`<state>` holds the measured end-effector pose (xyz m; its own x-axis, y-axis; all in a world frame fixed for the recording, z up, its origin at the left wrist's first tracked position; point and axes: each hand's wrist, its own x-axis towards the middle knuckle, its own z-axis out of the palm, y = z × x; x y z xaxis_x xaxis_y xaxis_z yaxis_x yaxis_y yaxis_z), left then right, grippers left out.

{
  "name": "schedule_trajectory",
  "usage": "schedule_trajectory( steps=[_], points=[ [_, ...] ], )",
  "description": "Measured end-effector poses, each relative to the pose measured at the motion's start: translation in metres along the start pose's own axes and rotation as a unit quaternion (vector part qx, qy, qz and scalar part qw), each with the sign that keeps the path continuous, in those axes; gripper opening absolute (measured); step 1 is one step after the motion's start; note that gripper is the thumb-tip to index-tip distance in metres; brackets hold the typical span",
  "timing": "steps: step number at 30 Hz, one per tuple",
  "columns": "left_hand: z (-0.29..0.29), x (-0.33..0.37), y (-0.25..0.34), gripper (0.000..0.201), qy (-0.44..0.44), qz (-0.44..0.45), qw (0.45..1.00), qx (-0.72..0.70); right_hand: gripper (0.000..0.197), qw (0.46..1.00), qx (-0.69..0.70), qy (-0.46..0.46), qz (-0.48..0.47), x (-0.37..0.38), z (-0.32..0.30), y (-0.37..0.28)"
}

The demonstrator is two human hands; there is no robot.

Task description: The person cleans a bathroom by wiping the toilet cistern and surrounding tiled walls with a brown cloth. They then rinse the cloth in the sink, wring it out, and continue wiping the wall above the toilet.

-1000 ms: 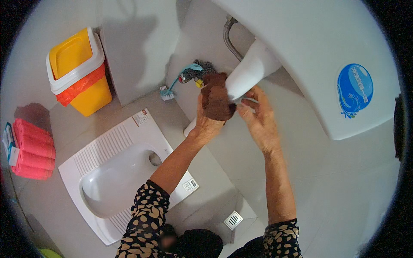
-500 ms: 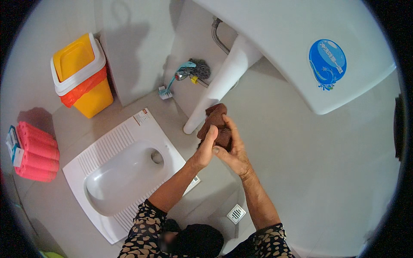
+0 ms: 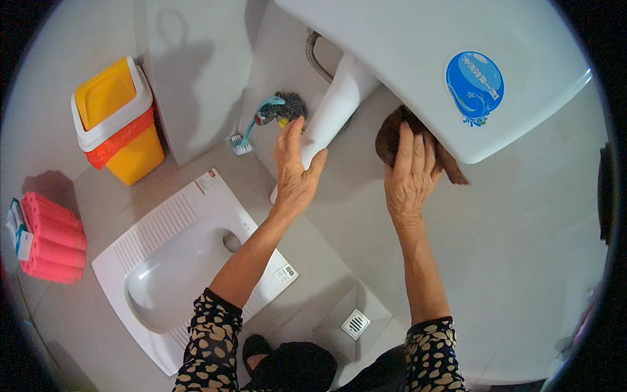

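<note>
A dark brown cloth (image 3: 390, 138) lies under the fingers of my right hand (image 3: 413, 166), which presses it at the lower edge of the white cistern (image 3: 516, 26). One corner of the cloth hangs out past the fingers to the right. My left hand (image 3: 295, 168) is empty, its thumb and fingers apart, over the white flush pipe (image 3: 343, 95) that slants down from the cistern. Whether that hand touches the pipe, I cannot tell.
On the left is a white squat toilet (image 3: 140, 251) in the floor. Beyond it stand a yellow bin (image 3: 140, 153) with a red liner and a pink ribbed pack (image 3: 55, 242). Brushes (image 3: 241, 144) and a dark scrubber (image 3: 292, 104) are behind the pipe. A floor drain (image 3: 356, 324) is near my feet.
My hands have come apart. The right hand has carried the brown cloth, earlier bunched between both hands, right and up to the cistern's edge. The left hand has let go and moved left to the pipe.
</note>
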<state>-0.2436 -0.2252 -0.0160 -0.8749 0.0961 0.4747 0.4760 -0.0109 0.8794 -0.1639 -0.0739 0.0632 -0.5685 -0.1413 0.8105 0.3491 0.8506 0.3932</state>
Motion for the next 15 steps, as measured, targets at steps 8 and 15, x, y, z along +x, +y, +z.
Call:
schedule_trajectory(
  steps=[8, 15],
  points=[
    [0.019, 0.016, -0.021, 0.069, -0.016, 0.073, 0.997, 0.015, 0.058, 0.972, 0.035, -0.202, -0.118, -0.008, 0.030, -0.025],
    [0.018, 0.020, -0.026, 0.070, -0.019, 0.062, 0.997, 0.052, 0.063, 0.977, -0.004, -0.194, -0.085, 0.003, 0.007, -0.005]
  ],
)
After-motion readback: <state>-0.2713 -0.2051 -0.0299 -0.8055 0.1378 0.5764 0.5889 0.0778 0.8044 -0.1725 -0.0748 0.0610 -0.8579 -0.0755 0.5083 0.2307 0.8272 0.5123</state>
